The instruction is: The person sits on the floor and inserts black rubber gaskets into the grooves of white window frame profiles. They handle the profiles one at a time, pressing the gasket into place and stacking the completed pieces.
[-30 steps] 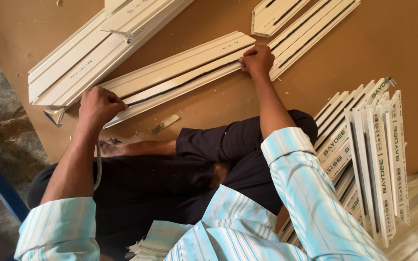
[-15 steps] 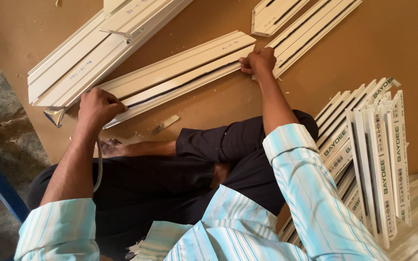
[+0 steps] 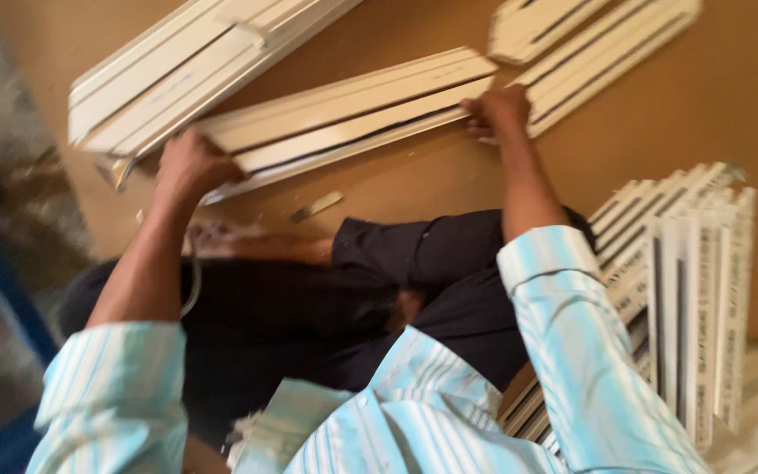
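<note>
Head | left hand (image 3: 190,167), right hand (image 3: 502,110) grip white strip (image 3: 353,118) ends

Strip bundle (image 3: 344,118) on board (image 3: 730,132); strip stack (image 3: 695,290) right.

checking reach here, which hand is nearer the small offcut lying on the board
Left. The left hand grips the near end of the long white strip, just up and left of the offcut. The right hand holds the strip's far end, farther up and to the right.
</note>
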{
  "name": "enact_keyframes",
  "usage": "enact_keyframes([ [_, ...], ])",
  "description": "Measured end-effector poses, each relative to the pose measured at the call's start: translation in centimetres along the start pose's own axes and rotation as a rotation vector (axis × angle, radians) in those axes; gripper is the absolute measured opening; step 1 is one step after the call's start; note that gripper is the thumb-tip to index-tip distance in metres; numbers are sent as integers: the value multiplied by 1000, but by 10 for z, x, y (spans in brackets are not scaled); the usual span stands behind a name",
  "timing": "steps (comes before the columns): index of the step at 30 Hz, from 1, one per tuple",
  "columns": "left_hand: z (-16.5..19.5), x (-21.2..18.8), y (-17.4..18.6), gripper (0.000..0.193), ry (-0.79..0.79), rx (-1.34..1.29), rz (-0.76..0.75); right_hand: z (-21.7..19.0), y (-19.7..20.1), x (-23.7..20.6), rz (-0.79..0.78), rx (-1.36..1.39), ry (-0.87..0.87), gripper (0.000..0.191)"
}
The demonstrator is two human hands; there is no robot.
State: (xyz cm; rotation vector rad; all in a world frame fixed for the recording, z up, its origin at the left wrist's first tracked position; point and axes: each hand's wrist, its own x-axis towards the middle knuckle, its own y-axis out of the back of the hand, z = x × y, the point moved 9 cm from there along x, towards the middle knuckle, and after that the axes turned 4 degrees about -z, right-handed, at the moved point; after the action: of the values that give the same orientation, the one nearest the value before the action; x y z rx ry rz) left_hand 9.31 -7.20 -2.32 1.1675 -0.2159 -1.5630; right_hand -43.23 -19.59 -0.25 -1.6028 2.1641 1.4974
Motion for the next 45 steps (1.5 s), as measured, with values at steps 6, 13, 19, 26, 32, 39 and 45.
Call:
enact_keyframes([
  [6, -15, -4, 0, 21, 105, -166, -43, -7, -4, -10, -32, 25, 62, 22],
  [13, -14, -8, 7, 25, 120, -170, -52, -13, -3, -17, -20, 12, 43, 20],
  [19, -24, -6, 6, 28, 223, -176, -75, -12, -5, -16, -50, 47, 80, 20],
  [26, -26, -11, 14, 27, 232, -219, -34, -10, -6, -12, -41, 52, 51, 23],
  [32, -24, -13, 17, 30, 238, -218, -28, -10, -4, -11, -29, 8, 36, 23],
  [39, -27, -16, 16, 31, 283, -210, -47, -11, -5, -15, -28, 9, 32, 21],
  [45, -30, -15, 15, 25, 296, -216, -64, -12, -5, -16, -45, 42, 46, 20],
])
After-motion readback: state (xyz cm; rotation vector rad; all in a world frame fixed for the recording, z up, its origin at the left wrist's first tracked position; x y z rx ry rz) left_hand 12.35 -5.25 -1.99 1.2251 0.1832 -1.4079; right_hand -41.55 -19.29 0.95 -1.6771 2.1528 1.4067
